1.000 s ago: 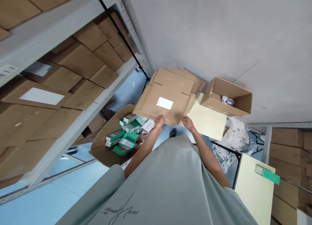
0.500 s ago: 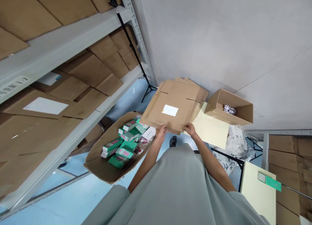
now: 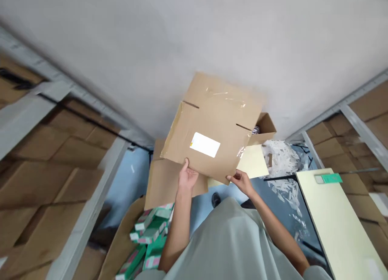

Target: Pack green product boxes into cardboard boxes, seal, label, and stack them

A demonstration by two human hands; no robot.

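Observation:
A flattened cardboard box (image 3: 218,116) with a white label and strips of clear tape is held up in front of me, tilted toward the wall. My left hand (image 3: 187,177) grips its lower edge, thumb on top and fingers underneath. At the lower right corner, my right hand (image 3: 241,180) pinches the same sheet between thumb and fingers. Beneath it lies another flattened cardboard piece (image 3: 165,183), partly covered. Below my left forearm, a big open carton (image 3: 121,239) holds several green and white small boxes (image 3: 151,227).
Shelves of cartons stand left (image 3: 57,166) and right (image 3: 336,146). An open box (image 3: 266,126) with crumpled paper sits by the wall, near a pale board (image 3: 254,162) and a heap of white shreds (image 3: 283,158). A cream tabletop (image 3: 336,219) at right bears a green object (image 3: 329,178).
The labelled flattened box has been lifted off the stack and raised, with both hands on its near edge. My view has turned to the right.

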